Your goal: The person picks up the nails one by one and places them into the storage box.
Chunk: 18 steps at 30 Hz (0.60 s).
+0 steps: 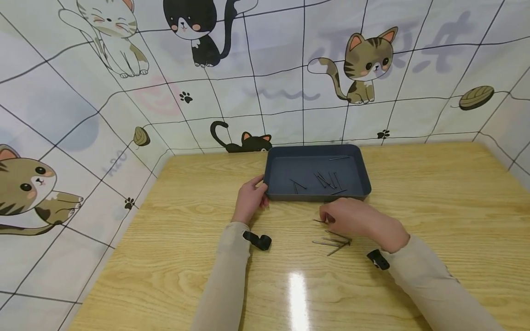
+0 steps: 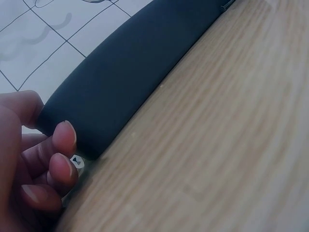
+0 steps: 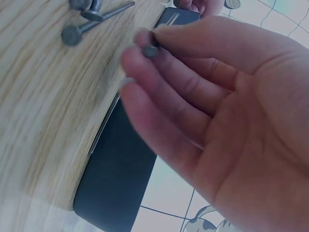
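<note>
In the head view a dark blue-grey rectangular tray (image 1: 316, 198) stands on the table, with several nails (image 1: 325, 180) scattered on its floor. My left hand (image 1: 250, 197) holds the tray by its near left corner; in the left wrist view its curled fingers (image 2: 63, 169) lie against that corner. My right hand (image 1: 356, 218) is just in front of the tray's near wall and pinches a nail (image 1: 319, 221). In the right wrist view the head of this nail (image 3: 150, 50) shows between thumb and fingertips. Below that hand lies a loose group of several nails (image 1: 337, 242).
The light wooden table (image 1: 165, 266) meets a white wall covering (image 1: 281, 92) printed with cartoon cats and grid lines, just behind the tray. Black straps with small devices sit on both wrists, over beige sleeves.
</note>
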### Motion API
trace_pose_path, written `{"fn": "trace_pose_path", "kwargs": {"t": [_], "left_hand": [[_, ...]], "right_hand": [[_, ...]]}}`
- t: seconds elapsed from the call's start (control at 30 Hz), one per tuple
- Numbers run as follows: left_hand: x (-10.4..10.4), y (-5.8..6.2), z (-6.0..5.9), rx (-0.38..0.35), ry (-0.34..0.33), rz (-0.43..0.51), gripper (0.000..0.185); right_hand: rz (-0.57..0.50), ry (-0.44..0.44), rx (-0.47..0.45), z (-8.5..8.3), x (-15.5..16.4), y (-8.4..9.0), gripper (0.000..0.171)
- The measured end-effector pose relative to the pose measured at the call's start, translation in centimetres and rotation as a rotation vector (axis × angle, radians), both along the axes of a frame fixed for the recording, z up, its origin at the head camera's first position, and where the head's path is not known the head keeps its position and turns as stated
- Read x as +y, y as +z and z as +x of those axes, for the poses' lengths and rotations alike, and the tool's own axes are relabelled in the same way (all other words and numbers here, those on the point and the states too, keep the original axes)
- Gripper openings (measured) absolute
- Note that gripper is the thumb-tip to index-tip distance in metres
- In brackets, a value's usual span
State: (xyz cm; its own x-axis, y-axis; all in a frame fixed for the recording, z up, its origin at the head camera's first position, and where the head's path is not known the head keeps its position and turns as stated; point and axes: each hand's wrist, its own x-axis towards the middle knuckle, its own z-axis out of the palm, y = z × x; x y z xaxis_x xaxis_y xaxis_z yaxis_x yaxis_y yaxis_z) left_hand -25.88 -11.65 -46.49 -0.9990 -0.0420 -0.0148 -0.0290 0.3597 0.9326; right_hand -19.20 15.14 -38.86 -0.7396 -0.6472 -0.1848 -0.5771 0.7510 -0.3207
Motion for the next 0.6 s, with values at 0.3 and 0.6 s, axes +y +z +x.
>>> {"fn": "trace_pose_path", "kwargs": {"t": [0.3, 0.6], "left_hand": [[0.17, 0.50, 0.24, -0.014, 0.001, -0.011, 0.043], [0.26, 0.49, 0.31, 0.002, 0.004, -0.004, 0.043]], "right_hand": [[-0.102, -0.002, 0.103, -0.20, -0.09, -0.06, 0.012], [-0.170, -0.064, 0.114, -0.55, 0.14, 0.33, 0.011]]}}
